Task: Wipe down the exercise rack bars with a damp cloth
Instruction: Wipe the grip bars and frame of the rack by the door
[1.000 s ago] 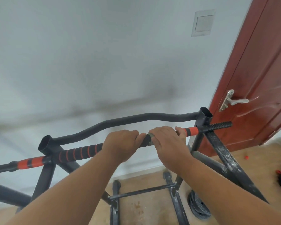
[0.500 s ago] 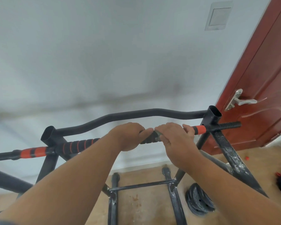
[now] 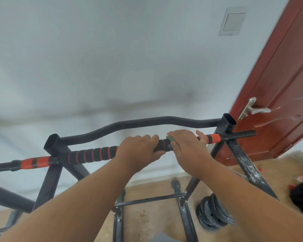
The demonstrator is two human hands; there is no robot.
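Mid-frame, your right hand (image 3: pixel 187 151) presses the cloth (image 3: pixel 170 139) onto the grip bar (image 3: pixel 94 153); left hand (image 3: pixel 138 151) clasps it. Curved rear bar (image 3: pixel 147 122) likely remains.

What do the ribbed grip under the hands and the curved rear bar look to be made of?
Ribbed grip: looks like soft foam or rubber, matte black with orange rings; the segmented ridges suggest padding, though softness can't be confirmed. Curved rear bar: appears to be steel tube with a satin black painted coat; the open hollow post end beside it supports tubing.
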